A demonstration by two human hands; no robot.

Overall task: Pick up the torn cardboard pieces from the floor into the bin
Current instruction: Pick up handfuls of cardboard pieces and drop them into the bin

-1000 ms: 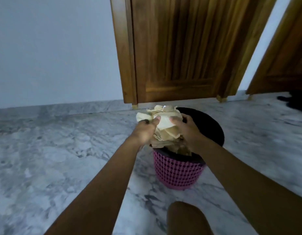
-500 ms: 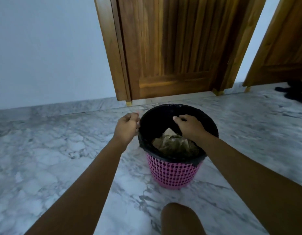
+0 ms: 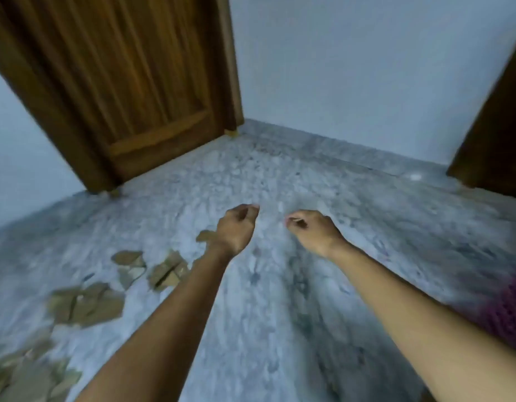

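Both bare forearms reach forward. The left hand (image 3: 236,227) and the right hand (image 3: 314,232) hang near each other, not touching, fingers loosely curled downward, holding nothing.

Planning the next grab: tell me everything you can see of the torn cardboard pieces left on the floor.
The torn cardboard pieces are flat, brown, ragged-edged scraps of differing sizes, scattered on the marble floor at lower left, some overlapping. One small scrap shows beside the left wrist, partly hidden by it. Blur rules out a count. Neither the left hand nor the right hand touches them.
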